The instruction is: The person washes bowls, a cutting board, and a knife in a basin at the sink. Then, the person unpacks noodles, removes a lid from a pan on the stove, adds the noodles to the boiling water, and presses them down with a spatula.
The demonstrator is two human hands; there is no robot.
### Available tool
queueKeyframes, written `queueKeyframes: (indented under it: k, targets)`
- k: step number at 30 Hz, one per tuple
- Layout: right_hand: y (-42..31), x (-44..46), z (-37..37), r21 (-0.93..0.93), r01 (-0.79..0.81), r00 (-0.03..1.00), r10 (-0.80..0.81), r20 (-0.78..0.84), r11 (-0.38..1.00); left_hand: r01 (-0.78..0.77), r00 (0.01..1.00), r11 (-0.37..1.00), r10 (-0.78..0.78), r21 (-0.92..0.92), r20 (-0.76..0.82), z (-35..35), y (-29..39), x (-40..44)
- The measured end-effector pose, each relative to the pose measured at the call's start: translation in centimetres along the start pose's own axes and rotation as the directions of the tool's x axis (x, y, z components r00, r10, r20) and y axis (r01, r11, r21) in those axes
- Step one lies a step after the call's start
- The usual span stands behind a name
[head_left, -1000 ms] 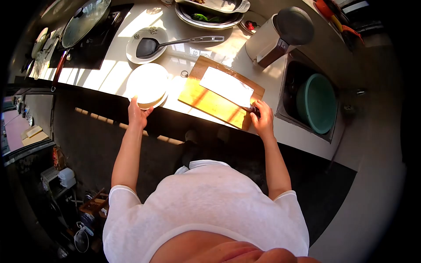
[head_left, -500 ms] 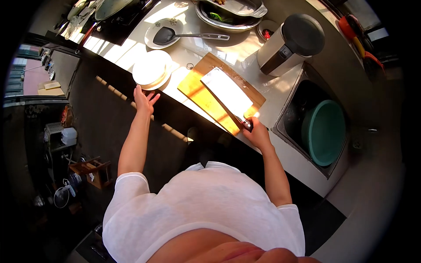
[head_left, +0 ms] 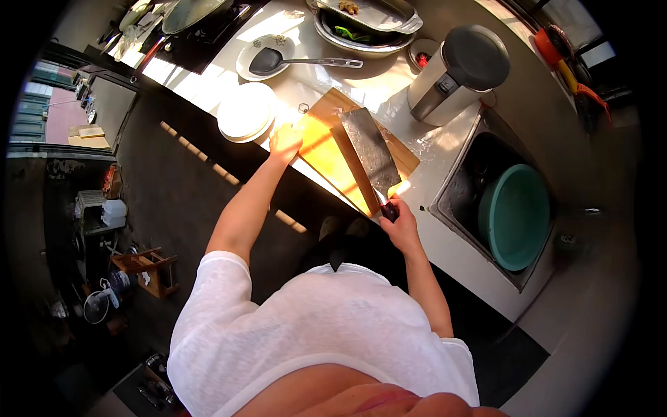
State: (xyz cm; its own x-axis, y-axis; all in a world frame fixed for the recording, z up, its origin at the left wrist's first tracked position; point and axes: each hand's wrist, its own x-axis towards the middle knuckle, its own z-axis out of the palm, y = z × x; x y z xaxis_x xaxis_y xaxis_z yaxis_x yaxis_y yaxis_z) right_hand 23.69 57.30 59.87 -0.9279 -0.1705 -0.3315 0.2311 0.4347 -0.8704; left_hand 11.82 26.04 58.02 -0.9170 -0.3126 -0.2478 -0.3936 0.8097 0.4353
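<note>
My right hand (head_left: pixel 400 224) is wrapped round the dark handle of a cleaver (head_left: pixel 370 147). Its broad blade lies over the right part of a wooden cutting board (head_left: pixel 321 154), tilted so the face looks dark; whether it touches the wood I cannot tell. At the board's left corner is my left hand (head_left: pixel 285 142), its fingers washed out by bright sunlight. Just left of that hand sits a short stack of white plates (head_left: pixel 245 111). Behind, a black spatula (head_left: pixel 267 61) rests across a patterned white dish (head_left: pixel 243 64).
A green basin (head_left: pixel 515 217) stands in the sink (head_left: pixel 451 191) at the right. Behind the board are a tall canister with a dark lid (head_left: pixel 476 57) and metal pans (head_left: pixel 365 43) holding food. A stove (head_left: pixel 201 59) is at the far left. The counter edge runs before me.
My left hand has moved right, from beside the plates to the board's left corner. The cleaver's blade has turned, its face going from bright to dark, with my right hand still round the handle.
</note>
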Motion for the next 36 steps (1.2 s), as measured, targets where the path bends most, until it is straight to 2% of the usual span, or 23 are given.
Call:
queueKeyframes:
  k: [1,2,3,5,6,7,9,11,13,14,15,17,19,21,23,25,27,29,30,32,35,36]
  targets:
    - [0.4,0.3,0.2,0.008,-0.004,1.000,0.004,-0.016,1.000,0.125,0.992,0.984,-0.123,-0.129,0.023,0.4,-0.5,1.0]
    - [1.3,0.4,0.4,-0.051,0.073,0.997,-0.074,-0.017,0.996,0.088,0.993,0.977,-0.102,-0.193,-0.064,1.2,-1.2,1.6]
    - [1.9,0.0,0.4,-0.114,0.140,0.990,-0.142,-0.009,0.984,0.113,0.991,0.924,-0.133,-0.366,-0.030,4.1,-4.4,4.3]
    - [1.4,-0.4,0.0,-0.081,0.115,0.993,-0.116,-0.008,0.990,0.335,0.926,0.808,-0.187,-0.484,0.328,0.4,-1.9,2.5]
    - [1.1,-0.5,-0.3,-0.038,0.108,0.994,-0.108,-0.002,0.993,0.284,0.948,0.824,-0.164,-0.490,0.274,1.2,-2.9,2.8]
    - [0.8,-0.7,-0.5,-0.035,0.097,0.995,-0.098,-0.021,0.995,0.343,0.916,0.564,-0.025,-0.752,0.400,0.8,-2.9,2.0]
    - [0.7,-1.3,-1.3,-0.051,0.074,0.996,-0.076,-0.055,0.996,0.594,0.791,0.361,-0.099,-0.719,0.604,-1.8,-0.9,-0.5]
    - [1.4,-1.9,-1.8,-0.048,0.073,0.990,-0.078,-0.119,0.996,0.609,0.727,0.419,0.042,-0.673,0.685,-2.8,-1.5,-1.6]
    - [0.3,-3.2,-3.7,0.060,0.025,0.997,-0.021,-0.074,0.998,0.672,0.547,0.266,0.451,-0.692,0.705,-2.4,-4.6,-1.2]
    - [0.9,-4.1,-4.0,0.033,0.086,0.987,-0.081,-0.136,0.996,0.655,0.580,0.238,0.449,-0.717,0.680,-2.8,-2.6,-2.9]
    - [0.8,-5.2,-4.8,0.039,0.070,0.987,-0.064,-0.150,0.997,0.641,0.610,0.211,0.443,-0.738,0.656,-3.4,-1.0,-4.9]
    - [1.7,-7.7,-6.1,0.056,0.156,0.955,-0.136,-0.262,0.986,0.641,0.658,0.126,0.419,-0.757,0.626,-2.1,-0.4,-6.7]
    - [2.5,-10.6,-7.6,0.114,0.126,0.923,-0.074,-0.378,0.985,0.647,0.650,0.090,0.454,-0.757,0.609,-1.3,2.8,-8.2]
    - [3.0,-13.7,-9.3,0.174,0.115,0.887,-0.022,-0.462,0.978,0.644,0.611,0.130,0.506,-0.754,0.609,0.3,7.3,-9.8]
    - [4.0,-16.7,-11.8,0.245,0.058,0.791,0.105,-0.602,0.968,0.536,0.630,0.163,0.575,-0.828,0.522,3.0,12.2,-11.6]
    - [7.2,-19.5,-14.6,0.304,-0.006,0.749,0.206,-0.630,0.953,0.566,0.623,0.196,0.534,-0.800,0.572,5.0,17.9,-13.9]
    - [9.7,-22.1,-17.6,0.306,0.018,0.695,0.208,-0.689,0.952,0.550,0.591,0.236,0.567,-0.801,0.574,8.4,22.7,-15.1]
    - [12.6,-24.4,-20.5,0.337,-0.037,0.665,0.274,-0.694,0.941,0.469,0.666,0.265,0.520,-0.842,0.534,12.3,28.2,-16.7]
    - [13.4,-25.2,-22.1,0.337,-0.037,0.670,0.273,-0.690,0.941,0.468,0.671,0.263,0.515,-0.844,0.533,14.6,30.8,-17.2]
    - [14.6,-27.2,-24.5,0.289,-0.064,0.664,0.257,-0.703,0.955,0.307,0.732,0.338,0.514,-0.890,0.448,19.1,34.2,-18.5]
    - [17.7,-29.6,-27.6,0.248,-0.063,0.657,0.227,-0.719,0.967,0.240,0.771,0.375,0.487,-0.895,0.410,23.7,37.3,-19.7]
    - [18.2,-30.2,-28.4,0.247,-0.091,0.661,0.244,-0.710,0.965,0.267,0.764,0.387,0.473,-0.883,0.438,24.4,37.8,-20.2]
